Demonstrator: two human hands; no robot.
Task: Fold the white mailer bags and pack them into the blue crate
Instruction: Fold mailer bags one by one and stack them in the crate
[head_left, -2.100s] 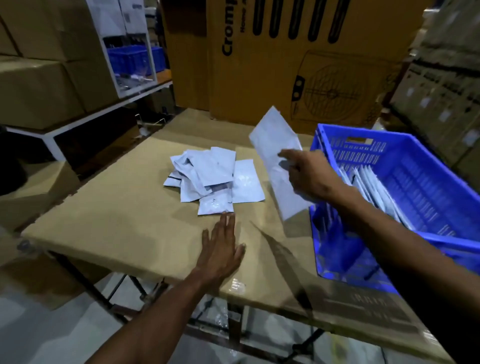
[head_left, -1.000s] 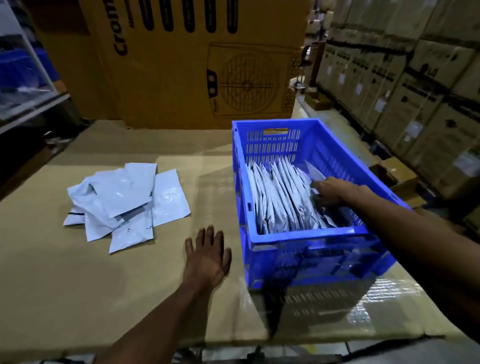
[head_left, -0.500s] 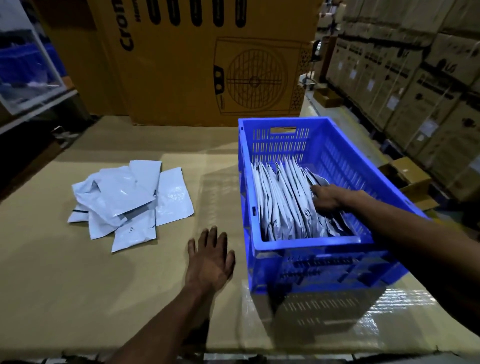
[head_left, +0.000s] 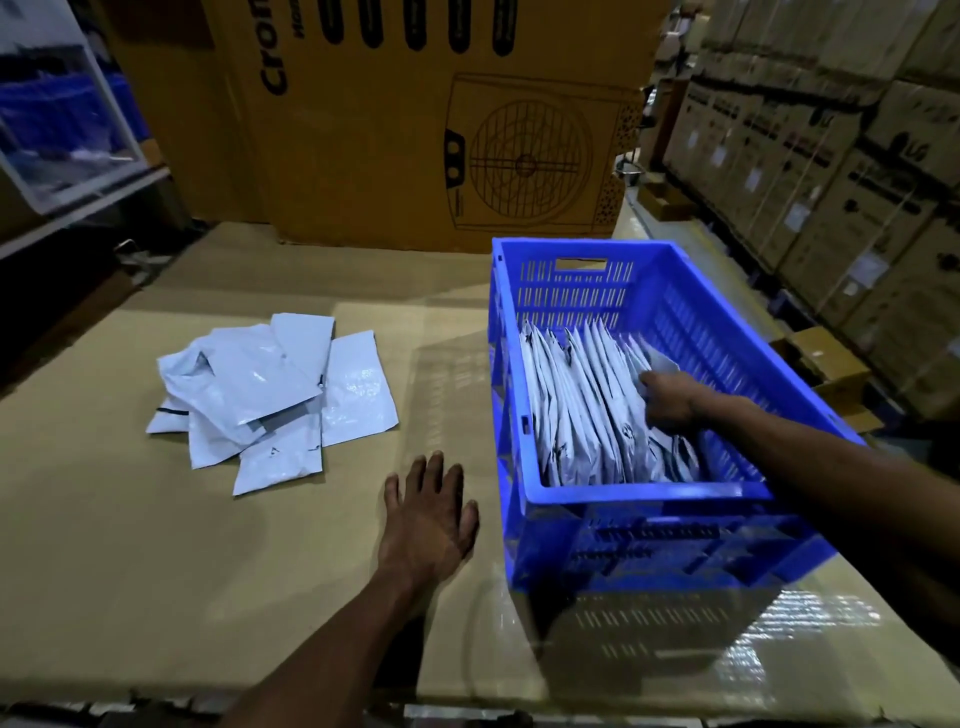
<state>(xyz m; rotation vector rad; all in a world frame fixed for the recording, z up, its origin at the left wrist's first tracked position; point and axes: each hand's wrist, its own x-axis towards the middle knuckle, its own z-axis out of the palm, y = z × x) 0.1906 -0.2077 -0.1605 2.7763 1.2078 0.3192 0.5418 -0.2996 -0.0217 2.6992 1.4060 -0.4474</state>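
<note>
On the cardboard-covered table (head_left: 156, 571) amid stacked cartons (head_left: 831, 182), left hand (head_left: 423, 525) flat and empty, right hand's (head_left: 670, 402) grip hidden among crate mailers (head_left: 576, 405).

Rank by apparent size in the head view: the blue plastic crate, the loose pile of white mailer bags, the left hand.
1. Blue plastic crate, clearly largest.
2. Loose pile of white mailer bags.
3. Left hand, smallest, though nearest the camera.
</note>
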